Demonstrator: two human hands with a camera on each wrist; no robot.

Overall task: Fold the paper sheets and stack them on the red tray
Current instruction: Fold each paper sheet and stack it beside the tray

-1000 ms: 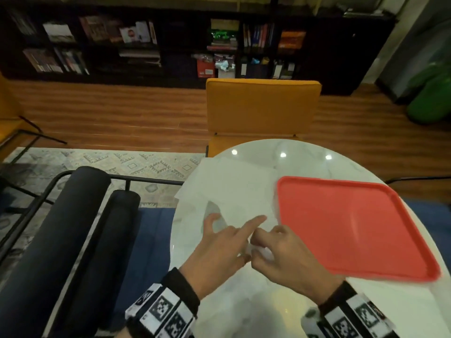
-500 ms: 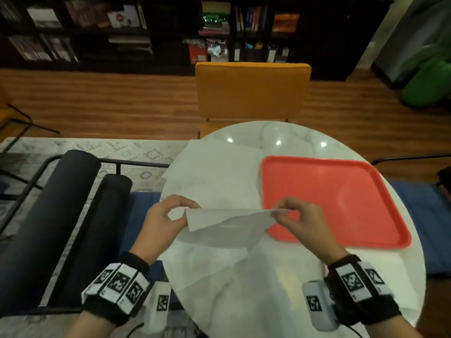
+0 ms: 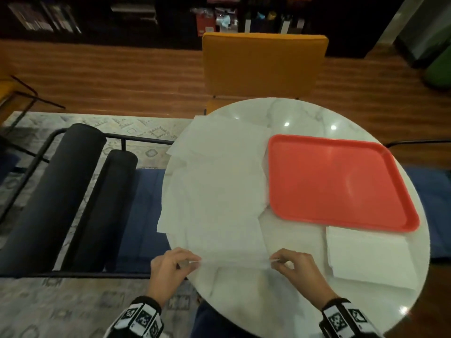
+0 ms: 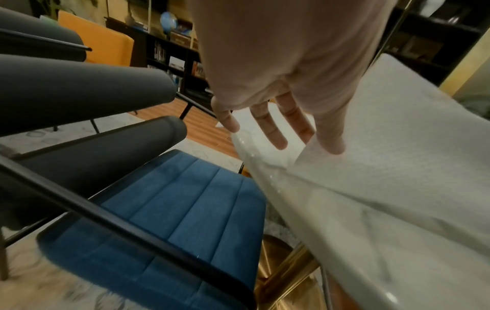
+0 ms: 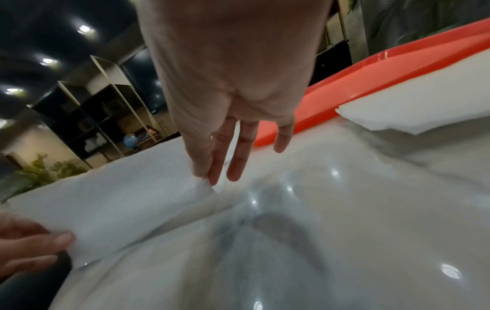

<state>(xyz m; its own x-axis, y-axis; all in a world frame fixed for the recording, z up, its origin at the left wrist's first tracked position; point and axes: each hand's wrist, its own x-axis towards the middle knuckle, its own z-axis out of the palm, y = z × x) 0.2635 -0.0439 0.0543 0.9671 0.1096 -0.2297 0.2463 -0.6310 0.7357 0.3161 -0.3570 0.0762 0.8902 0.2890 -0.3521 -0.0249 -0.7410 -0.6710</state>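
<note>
A white paper sheet (image 3: 231,242) lies over the near left part of the round marble table (image 3: 305,113), its near edge raised a little. My left hand (image 3: 192,262) pinches its near left corner and my right hand (image 3: 274,261) pinches its near right corner. The left wrist view shows the left hand (image 4: 318,144) on the sheet (image 4: 384,146) at the table's rim. In the right wrist view the right hand (image 5: 206,178) nips the corner of the sheet (image 5: 119,199). The red tray (image 3: 341,181) sits at the right with nothing on it; its rim (image 5: 371,79) is beyond my fingers.
More white sheets (image 3: 219,152) overlap on the table's far left, and another sheet (image 3: 371,259) lies in front of the tray. An orange chair (image 3: 263,64) stands behind the table. A blue chair (image 3: 146,215) with black bolsters stands at the left.
Half a second ago both hands held the sheet up in the air. They have since drawn back to the near table edge and lowered it, spreading it out between them.
</note>
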